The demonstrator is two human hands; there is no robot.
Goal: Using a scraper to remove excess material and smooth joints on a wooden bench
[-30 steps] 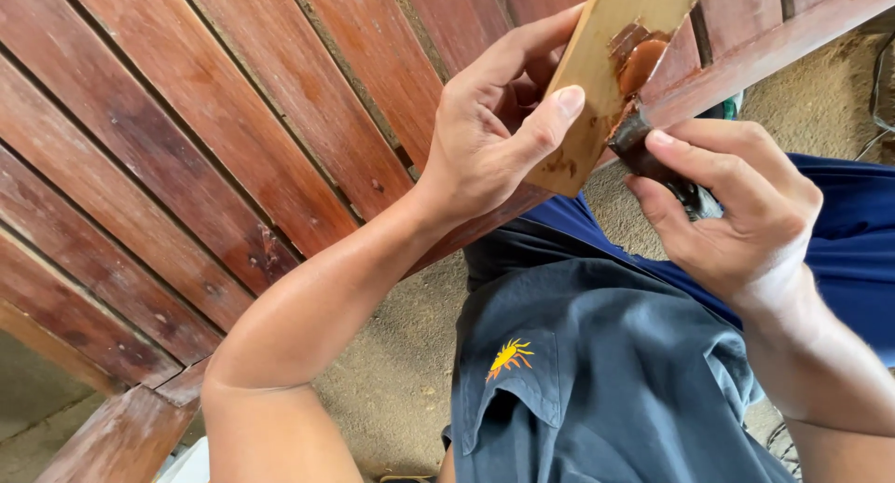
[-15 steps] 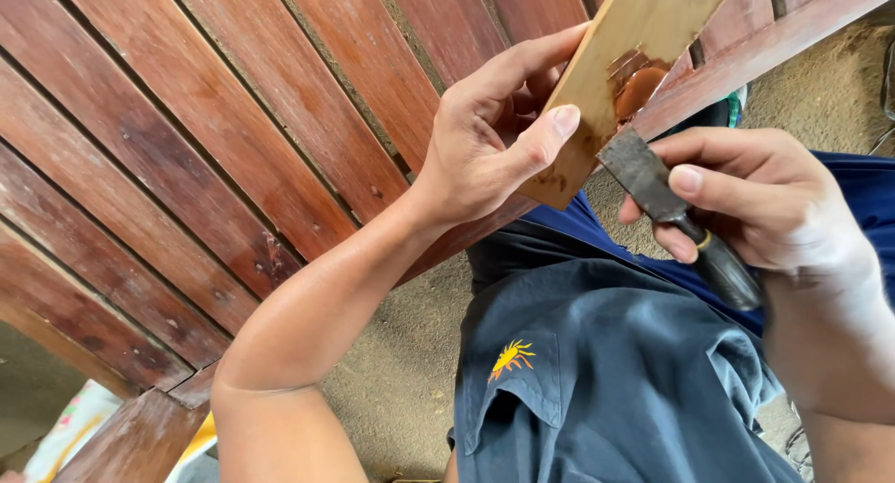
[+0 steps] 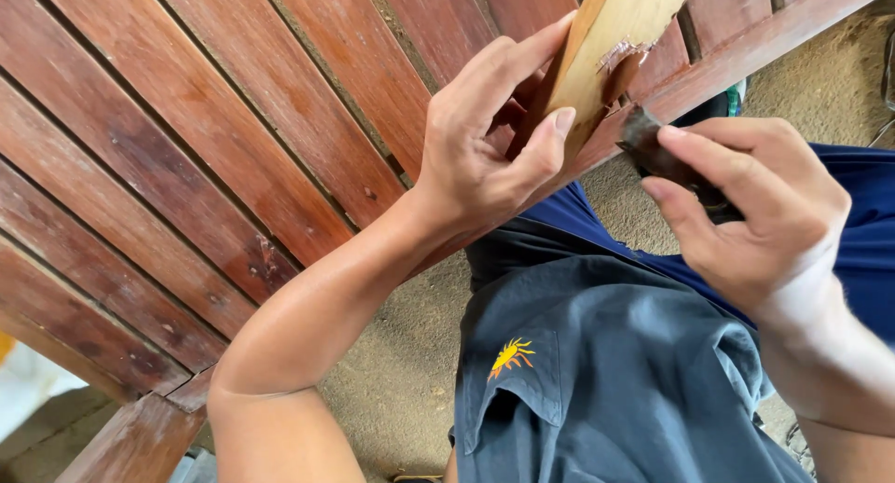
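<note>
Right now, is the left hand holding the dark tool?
No, the left hand grips the pale wood strip; the right hand holds the dark tool.

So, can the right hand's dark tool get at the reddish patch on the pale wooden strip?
Probably yes: the right hand holds the dark tool beside the reddish patch, and the left hand grips the pale wooden strip lower down.

Pale raw wood strip (image 3: 611,49); glossy, perhaps varnished, slats (image 3: 186,119).
</note>
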